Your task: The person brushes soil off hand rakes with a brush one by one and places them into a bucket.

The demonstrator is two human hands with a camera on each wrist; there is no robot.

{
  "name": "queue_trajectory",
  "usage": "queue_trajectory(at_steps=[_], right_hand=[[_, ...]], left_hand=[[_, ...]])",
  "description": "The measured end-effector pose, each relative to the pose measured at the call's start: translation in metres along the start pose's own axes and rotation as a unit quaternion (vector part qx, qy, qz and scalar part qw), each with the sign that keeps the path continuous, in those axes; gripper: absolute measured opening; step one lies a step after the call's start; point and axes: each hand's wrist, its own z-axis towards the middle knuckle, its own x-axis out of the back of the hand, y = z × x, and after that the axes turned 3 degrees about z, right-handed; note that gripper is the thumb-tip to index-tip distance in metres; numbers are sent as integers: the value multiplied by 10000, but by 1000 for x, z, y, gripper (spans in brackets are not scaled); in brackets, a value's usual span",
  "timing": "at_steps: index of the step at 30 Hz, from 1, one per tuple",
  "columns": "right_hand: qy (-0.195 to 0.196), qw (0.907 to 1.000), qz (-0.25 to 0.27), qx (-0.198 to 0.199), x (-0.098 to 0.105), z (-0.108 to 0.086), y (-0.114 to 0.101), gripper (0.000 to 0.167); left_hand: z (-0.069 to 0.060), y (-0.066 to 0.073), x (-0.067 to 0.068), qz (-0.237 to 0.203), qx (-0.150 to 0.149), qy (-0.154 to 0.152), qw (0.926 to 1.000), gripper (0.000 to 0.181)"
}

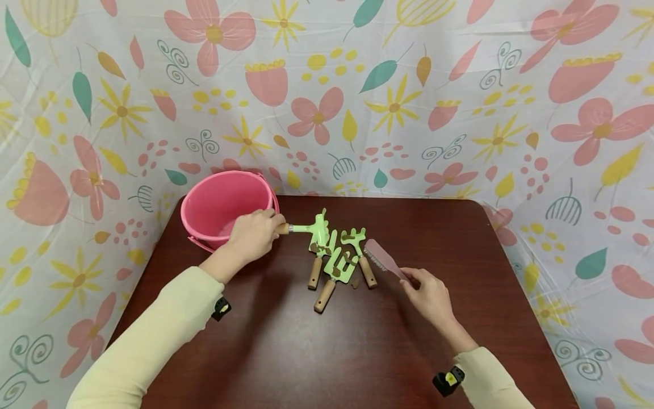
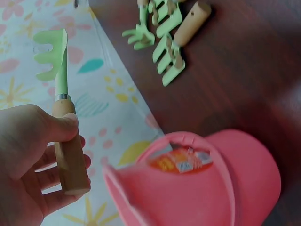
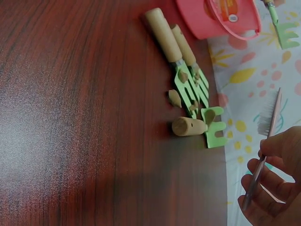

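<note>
My left hand (image 1: 255, 234) grips the wooden handle of a green garden rake (image 2: 52, 56), held up beside the pink bucket (image 1: 204, 215). In the left wrist view the thumb lies along the handle and the rake's prongs look clean. A pink brush (image 1: 383, 257) with pale bristles is pinched in my right hand (image 1: 429, 292), its bristles facing the tools. Between the hands lie several green garden forks with wooden handles: a front fork (image 1: 341, 267), one behind it (image 1: 318, 261), and a right-hand one (image 1: 364, 258). Brown bits stick to their prongs.
The dark wooden table (image 1: 317, 363) carries everything. One loose brown flake (image 3: 174, 98) lies on the wood beside the forks. A flower-patterned curtain (image 1: 317, 113) hangs behind the table and along both sides. The bucket's handle (image 1: 276, 200) hangs down against its side.
</note>
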Motion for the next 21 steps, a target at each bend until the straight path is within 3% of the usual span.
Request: queue_trajectory(at_steps=[6, 12, 21], right_hand=[[3, 10000, -25, 47, 1, 1, 0, 25], [-24, 10000, -30, 42, 3, 3, 1, 25], [-101, 9999, -4, -19, 4, 2, 2, 25]], left_hand=[[8, -19, 13, 41, 362, -271, 9990, 24], [11, -35, 22, 189, 590, -332, 9975, 20], [12, -58, 34, 127, 1011, -793, 9916, 24]])
